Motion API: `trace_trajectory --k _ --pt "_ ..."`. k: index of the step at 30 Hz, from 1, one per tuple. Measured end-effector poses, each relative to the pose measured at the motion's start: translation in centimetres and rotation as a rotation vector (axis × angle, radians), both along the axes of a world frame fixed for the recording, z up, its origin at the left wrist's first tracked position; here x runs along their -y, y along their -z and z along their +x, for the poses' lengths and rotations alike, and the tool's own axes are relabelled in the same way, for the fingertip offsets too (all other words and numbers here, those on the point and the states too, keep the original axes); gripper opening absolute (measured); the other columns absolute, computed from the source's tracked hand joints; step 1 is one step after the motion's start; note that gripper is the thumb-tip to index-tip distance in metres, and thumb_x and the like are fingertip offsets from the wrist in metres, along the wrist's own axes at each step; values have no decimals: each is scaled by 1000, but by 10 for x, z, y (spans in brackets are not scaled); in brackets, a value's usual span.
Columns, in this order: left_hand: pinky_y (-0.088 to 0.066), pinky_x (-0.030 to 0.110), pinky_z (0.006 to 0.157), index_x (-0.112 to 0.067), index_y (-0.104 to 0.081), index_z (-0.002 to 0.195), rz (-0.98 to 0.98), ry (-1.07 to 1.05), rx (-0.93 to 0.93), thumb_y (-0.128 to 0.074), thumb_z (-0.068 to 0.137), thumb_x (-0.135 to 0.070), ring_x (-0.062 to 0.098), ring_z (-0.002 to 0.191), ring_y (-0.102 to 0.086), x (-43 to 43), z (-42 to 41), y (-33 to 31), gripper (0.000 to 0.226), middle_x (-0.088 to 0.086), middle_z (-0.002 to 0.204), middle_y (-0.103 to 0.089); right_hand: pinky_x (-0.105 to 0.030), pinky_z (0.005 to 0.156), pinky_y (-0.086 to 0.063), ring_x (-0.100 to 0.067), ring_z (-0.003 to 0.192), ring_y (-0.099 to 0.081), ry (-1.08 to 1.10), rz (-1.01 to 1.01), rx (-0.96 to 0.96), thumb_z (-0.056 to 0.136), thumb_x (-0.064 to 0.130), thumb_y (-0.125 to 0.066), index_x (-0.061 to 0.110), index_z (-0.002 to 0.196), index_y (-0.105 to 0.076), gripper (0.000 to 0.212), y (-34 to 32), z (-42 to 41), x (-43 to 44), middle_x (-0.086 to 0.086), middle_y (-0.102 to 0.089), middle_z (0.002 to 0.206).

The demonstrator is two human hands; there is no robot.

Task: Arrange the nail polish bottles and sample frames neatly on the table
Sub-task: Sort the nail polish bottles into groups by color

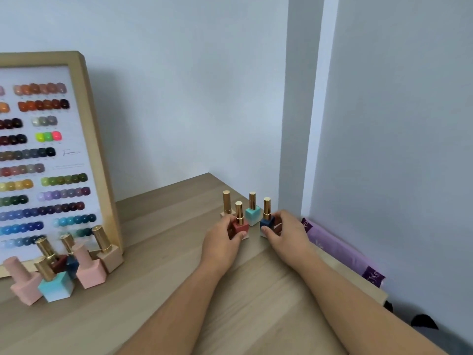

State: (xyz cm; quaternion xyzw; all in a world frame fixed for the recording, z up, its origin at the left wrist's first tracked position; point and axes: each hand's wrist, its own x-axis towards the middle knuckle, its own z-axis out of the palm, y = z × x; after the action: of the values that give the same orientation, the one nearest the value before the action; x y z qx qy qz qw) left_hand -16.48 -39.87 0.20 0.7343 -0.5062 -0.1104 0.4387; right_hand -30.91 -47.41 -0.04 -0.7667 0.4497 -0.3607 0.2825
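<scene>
Near the table's far right corner my left hand [222,236] grips a red nail polish bottle [240,225] with a gold cap. My right hand [285,230] grips a dark blue bottle [267,221] beside it. Both bottles stand upright on the wooden table [158,290]. Just behind them stand a turquoise bottle [253,212] and a beige bottle [226,207]. At the left a wood-framed colour sample board [43,155] leans against the wall. In front of it is a loose cluster of several bottles, among them a turquoise one [55,285], pink ones [89,267] and a beige one [108,252].
A grey wall runs behind the table, with a wall corner at the right. A purple patterned cloth roll [340,248] lies along the table's right edge against the wall. A dark object [422,322] sits beyond the right edge, low down.
</scene>
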Motion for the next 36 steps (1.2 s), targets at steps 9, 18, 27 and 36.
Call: trace_trajectory --k 9,18,27,36 --pt "-46 17 78 -31 -54 102 -57 -1 -92 -72 78 -20 0 89 -57 -17 -2 -8 32 -12 97 -62 -21 85 -38 -6 98 -47 46 -9 17 81 35 -66 18 124 -45 50 -4 -4 -9 7 -47 110" --pt "-41 15 66 -36 -52 100 -185 -134 97 -71 77 -21 -1 89 -54 -129 46 -6 33 -17 94 -56 -9 88 -33 -1 98 -44 -304 -423 -111 81 33 -64 19 111 -54 35 -11 21 -91 8 -50 106" --pt "-41 17 66 -31 -55 93 -332 -523 92 -71 77 -11 3 84 -55 -244 127 -7 30 -11 87 -59 -12 85 -34 2 97 -45 -532 -304 7 83 37 -61 24 117 -51 38 -4 147 -155 9 -52 111" --pt "-44 22 91 -25 -46 129 -108 -520 15 -72 78 -17 2 95 -50 -272 189 -6 58 -16 115 -50 -21 84 -44 -3 97 -49 -491 -75 28 84 28 -63 26 125 -48 43 -2 229 -177 10 -52 111"
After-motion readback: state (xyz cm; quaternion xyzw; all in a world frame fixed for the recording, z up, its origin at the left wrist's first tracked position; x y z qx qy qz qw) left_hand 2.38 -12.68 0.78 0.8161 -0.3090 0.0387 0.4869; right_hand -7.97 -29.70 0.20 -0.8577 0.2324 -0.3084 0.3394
